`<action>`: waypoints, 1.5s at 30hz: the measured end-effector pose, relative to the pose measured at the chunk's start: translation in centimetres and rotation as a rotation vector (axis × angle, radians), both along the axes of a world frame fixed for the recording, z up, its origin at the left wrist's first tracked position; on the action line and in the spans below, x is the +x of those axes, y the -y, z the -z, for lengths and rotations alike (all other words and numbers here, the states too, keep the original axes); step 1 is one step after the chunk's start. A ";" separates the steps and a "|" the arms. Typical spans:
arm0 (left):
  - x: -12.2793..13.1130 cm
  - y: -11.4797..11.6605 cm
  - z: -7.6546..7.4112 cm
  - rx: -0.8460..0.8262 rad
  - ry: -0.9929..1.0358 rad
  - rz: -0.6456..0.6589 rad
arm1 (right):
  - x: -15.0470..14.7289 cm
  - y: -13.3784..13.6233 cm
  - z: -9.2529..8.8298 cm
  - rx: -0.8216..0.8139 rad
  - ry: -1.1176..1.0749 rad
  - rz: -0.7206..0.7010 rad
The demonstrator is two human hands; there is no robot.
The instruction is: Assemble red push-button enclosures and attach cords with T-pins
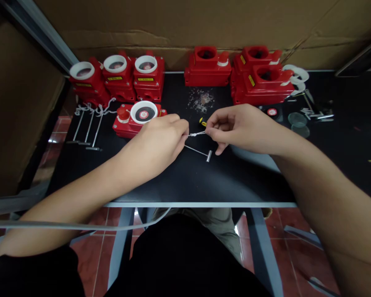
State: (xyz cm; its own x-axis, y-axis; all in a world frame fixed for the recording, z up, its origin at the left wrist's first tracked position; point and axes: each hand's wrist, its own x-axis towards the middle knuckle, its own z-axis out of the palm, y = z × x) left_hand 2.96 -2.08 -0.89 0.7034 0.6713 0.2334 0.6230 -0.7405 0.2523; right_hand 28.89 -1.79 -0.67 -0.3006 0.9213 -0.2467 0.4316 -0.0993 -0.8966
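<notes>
Over the black table, my left hand (170,132) is closed, pinching one end of a knotted white string (194,134). The string's other end is between the thumb and forefinger of my right hand (231,126), stretched across the gap. From under my left fingers a thin metal rod with a small cylindrical head, a little hammer (209,156), juts out to the right; its other end is hidden by the hand. Behind my left hand stands a red box (128,128) with a white ring (144,112) around a dark round window. A yellow-handled item (203,121) lies beside my right fingers.
Several red boxes (148,84) line the back, some without white rings (207,74). Small hammers with strings (88,128) lie at left. Grey debris (201,100) is scattered mid-table. Glass discs (297,120), white rings (297,74) and metal parts (324,116) lie at right.
</notes>
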 end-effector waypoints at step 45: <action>0.1 -0.1 -0.8 -0.015 -0.274 -0.004 | -0.3 0.7 0.8 0.401 0.248 -0.255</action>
